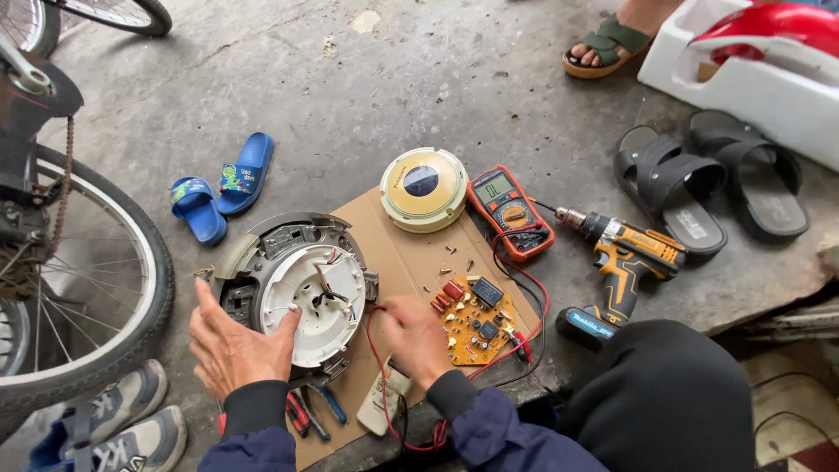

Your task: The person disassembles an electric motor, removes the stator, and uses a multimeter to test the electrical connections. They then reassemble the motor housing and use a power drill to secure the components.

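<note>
Our left hand (234, 345) lies flat and open against the rim of the round appliance base (301, 293) (white plate up) on the cardboard (411, 262). Our right hand (418, 339) is curled beside the base, pinching at red wires (377, 350). Just right sit an orange circuit board (476, 321), multimeter (509, 212) and drill (619, 260).

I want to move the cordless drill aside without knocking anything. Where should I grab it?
Take the drill by its handle, coming from above on the right. It lies flat on its side, handle bare, while the chuck points left toward the multimeter and its leads.
</note>
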